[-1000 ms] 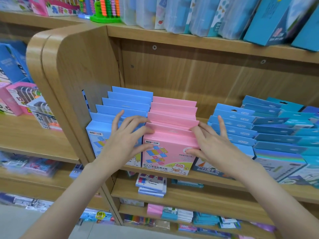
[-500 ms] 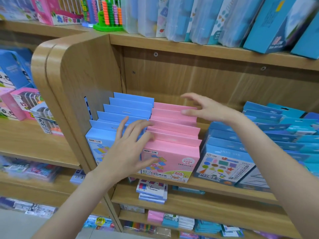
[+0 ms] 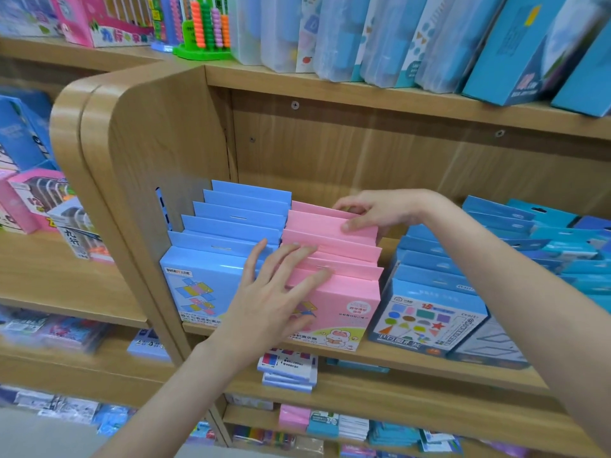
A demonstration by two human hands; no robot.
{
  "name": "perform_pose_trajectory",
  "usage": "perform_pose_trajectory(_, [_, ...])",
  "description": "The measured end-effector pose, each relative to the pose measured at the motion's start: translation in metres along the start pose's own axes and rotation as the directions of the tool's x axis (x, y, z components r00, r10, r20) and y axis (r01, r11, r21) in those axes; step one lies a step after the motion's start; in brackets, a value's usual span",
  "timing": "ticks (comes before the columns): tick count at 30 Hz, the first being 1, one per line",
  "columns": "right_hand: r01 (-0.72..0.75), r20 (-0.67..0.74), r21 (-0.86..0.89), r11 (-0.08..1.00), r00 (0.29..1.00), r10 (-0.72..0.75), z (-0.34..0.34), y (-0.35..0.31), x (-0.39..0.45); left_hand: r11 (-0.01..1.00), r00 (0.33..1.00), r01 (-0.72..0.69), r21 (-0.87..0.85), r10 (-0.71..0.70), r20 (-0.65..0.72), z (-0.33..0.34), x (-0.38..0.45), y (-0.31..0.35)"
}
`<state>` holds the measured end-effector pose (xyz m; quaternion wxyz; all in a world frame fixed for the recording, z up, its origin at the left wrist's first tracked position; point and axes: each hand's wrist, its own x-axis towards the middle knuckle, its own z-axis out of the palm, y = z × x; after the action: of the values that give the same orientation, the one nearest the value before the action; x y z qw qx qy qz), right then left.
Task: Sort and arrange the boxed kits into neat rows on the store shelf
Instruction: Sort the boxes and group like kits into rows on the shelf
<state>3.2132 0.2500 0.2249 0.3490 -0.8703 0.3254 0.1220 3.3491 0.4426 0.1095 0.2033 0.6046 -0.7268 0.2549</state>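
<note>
A row of pink boxed kits [image 3: 344, 302] leans front to back on the wooden shelf [image 3: 390, 357]. A row of light blue boxed kits [image 3: 211, 276] stands to its left against the side panel. My left hand [image 3: 274, 299] lies flat with spread fingers over the front pink boxes, at the seam with the blue row. My right hand [image 3: 380, 211] reaches to the back of the pink row, and its curled fingers and thumb grip the top edges of the rear pink boxes. More blue kits [image 3: 429, 312] stand in rows to the right.
A curved wooden side panel [image 3: 139, 166] bounds the shelf on the left. The upper shelf [image 3: 396, 97] holds clear and teal boxes and a bead abacus [image 3: 205, 31]. Lower shelves carry small stacked packs [image 3: 287, 371]. Another shelving unit with pink boxes [image 3: 29, 200] stands at left.
My right hand left the front right side of the pink row, rose to the back and came down onto the rear pink boxes. My left hand stayed on the front boxes.
</note>
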Motion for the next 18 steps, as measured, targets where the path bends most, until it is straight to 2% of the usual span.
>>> perform_pose_trajectory(6, [0.044,-0.155,-0.146,0.988,0.986,-0.067,0.011,0.001,-0.002,0.998,0.999,0.013,-0.064,-0.01,0.041,-0.001,0.0,0.0])
perform_pose_trajectory(12, [0.093,-0.426,-0.062,0.994,0.898,-0.111,0.001,0.034,-0.051,0.972,0.997,0.071,-0.225,-0.068,0.019,-0.01,-0.003,0.003])
perform_pose_trajectory(15, [0.047,-0.511,-0.048,0.998,0.857,-0.065,-0.015,0.065,-0.084,0.966,0.998,0.052,-0.254,-0.056,-0.01,-0.014,0.006,0.024])
perform_pose_trajectory(18, [-0.073,-0.473,-0.108,0.991,0.881,0.014,-0.028,0.09,-0.1,0.968,0.998,-0.015,-0.249,0.0,-0.061,-0.01,0.022,0.064])
